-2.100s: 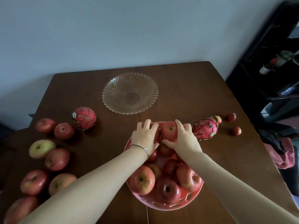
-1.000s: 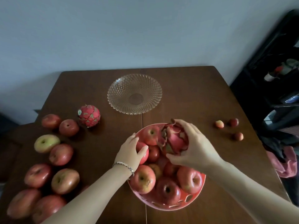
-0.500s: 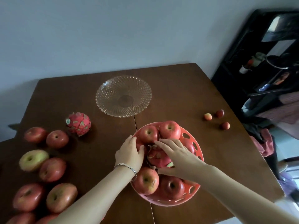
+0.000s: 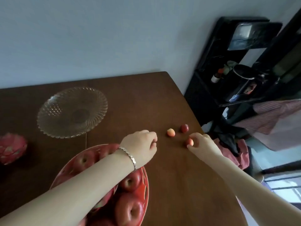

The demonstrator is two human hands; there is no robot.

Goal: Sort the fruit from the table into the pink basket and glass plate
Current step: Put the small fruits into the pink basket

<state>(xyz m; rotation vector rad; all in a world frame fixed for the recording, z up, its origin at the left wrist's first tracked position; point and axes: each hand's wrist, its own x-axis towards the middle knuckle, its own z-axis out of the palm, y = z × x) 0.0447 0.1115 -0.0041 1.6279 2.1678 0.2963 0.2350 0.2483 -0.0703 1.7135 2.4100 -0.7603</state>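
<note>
Three small red-orange fruits lie near the table's right edge. My right hand [image 4: 204,144] pinches one small fruit [image 4: 189,142] between thumb and fingers while it rests on the wood. The other two, a pale one [image 4: 170,132] and a darker one [image 4: 184,128], sit just beyond. My left hand [image 4: 141,146], wearing a bracelet, hovers left of them with fingers curled and nothing visible in it. The pink basket [image 4: 146,185] holds several red apples [image 4: 128,211] under my left forearm. The glass plate [image 4: 53,128] stands bare at the back left.
A dragon fruit [image 4: 12,149] lies at the left edge of view. The brown table [image 4: 187,185] ends close to the right of the small fruits. Past it are a black shelf unit [image 4: 236,70] and a pink cloth [image 4: 242,154].
My right hand set a dragon fruit into the basket. Both hands then left the basket and moved right to the small fruits, and my view turned right. My right hand now pinches one.
</note>
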